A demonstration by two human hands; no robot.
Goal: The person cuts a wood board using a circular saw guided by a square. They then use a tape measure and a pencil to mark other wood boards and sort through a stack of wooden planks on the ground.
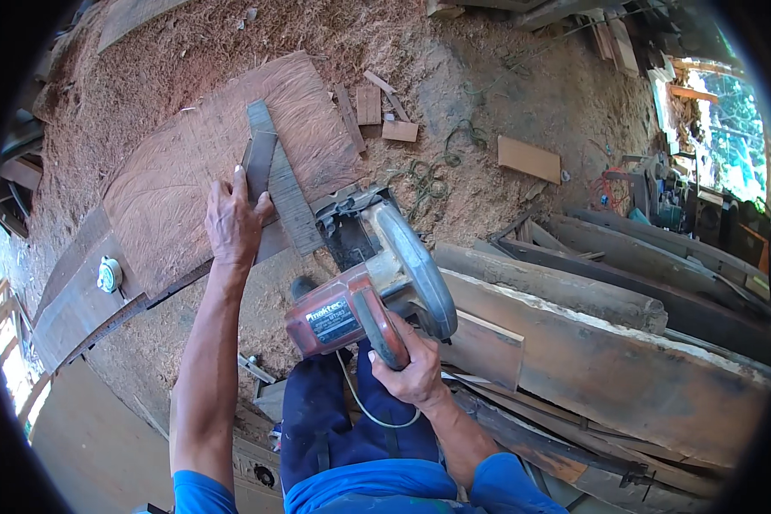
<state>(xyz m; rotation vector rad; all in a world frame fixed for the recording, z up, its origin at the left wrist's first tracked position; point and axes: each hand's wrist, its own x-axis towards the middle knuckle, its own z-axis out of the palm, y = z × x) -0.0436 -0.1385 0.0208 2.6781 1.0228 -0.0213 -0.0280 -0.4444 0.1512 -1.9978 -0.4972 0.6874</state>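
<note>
My right hand (413,364) is wrapped round the rear handle of a red and grey circular saw (330,317). The saw's rounded metal guard faces right, and its front end sits by the lower end of a grey wooden strip (287,188). A short dark wooden piece (263,158) with an angled end lies against that strip. My left hand (236,214) holds this piece down, index finger stretched along it and thumb on its other side. Beneath them is a broad, rough-sawn reddish slab (171,180). The saw's blade cannot be made out.
A round tape measure (110,274) rests on a board at the left. Wood offcuts (368,105) and a loose green cord (424,180) lie on the sawdust-covered ground ahead. Long thick planks (574,360) are stacked at the right. A cable (364,407) hangs from the saw across my legs.
</note>
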